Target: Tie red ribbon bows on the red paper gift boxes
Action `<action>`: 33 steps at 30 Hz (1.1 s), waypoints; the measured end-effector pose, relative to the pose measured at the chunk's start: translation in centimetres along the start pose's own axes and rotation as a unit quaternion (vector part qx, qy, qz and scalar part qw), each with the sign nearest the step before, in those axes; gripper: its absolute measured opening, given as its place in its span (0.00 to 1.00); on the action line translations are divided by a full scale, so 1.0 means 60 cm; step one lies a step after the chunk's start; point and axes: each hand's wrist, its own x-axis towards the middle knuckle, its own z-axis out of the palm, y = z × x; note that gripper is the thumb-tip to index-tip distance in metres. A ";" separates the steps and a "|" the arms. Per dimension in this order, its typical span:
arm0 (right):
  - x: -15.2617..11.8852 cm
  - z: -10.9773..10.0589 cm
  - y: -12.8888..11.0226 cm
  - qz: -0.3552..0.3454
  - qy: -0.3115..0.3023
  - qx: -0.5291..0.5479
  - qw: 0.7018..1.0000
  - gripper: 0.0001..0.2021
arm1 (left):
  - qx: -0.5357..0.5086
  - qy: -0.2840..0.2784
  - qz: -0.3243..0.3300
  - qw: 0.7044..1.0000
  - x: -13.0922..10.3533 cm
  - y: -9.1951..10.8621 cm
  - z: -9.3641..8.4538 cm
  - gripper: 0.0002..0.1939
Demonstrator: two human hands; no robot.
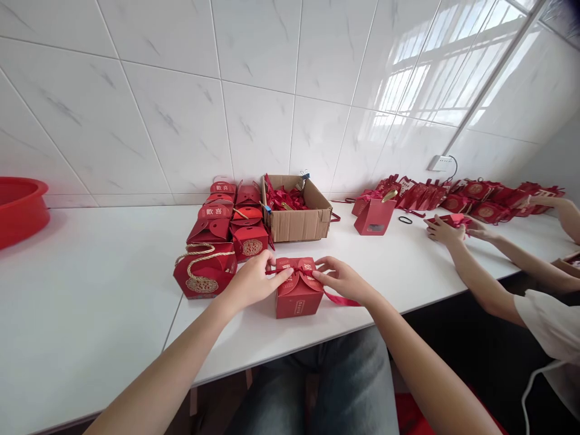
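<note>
A red gift box (299, 301) with gold print stands upright on the white table near its front edge. Its curved top flaps are folded in, and a red ribbon (338, 298) crosses the top with a small knot in the middle. My left hand (254, 278) pinches the ribbon on the left of the knot, thumb over the top of the box. On the other side my right hand (342, 279) grips the ribbon between thumb and fingers. One ribbon tail trails on the table below my right hand.
Finished red boxes (212, 227) stand in rows to the left, one with rope handles (203, 270). Behind is a cardboard box (296, 225) of red ribbons. A red bag (375, 216), a black ring (405, 220) and a red basin (20, 208) are around. Co-workers' hands (446, 231) work at right.
</note>
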 end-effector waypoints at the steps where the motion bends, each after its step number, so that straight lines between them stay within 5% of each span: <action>1: -0.001 0.000 0.000 0.013 -0.007 -0.002 1.000 0.21 | -0.021 -0.007 -0.002 1.000 0.002 -0.001 0.002 0.23; 8: -0.002 -0.001 -0.011 0.016 -0.025 0.048 0.998 0.23 | -0.155 -0.026 0.021 0.987 0.023 -0.016 0.025 0.25; 26: 0.000 0.027 -0.010 0.023 -0.036 0.230 0.972 0.17 | -0.237 -0.039 -0.007 0.971 0.017 -0.013 0.049 0.17; 33: 0.010 0.033 0.015 0.010 -0.018 0.264 0.964 0.22 | -0.299 -0.088 -0.009 0.950 0.017 -0.020 0.046 0.19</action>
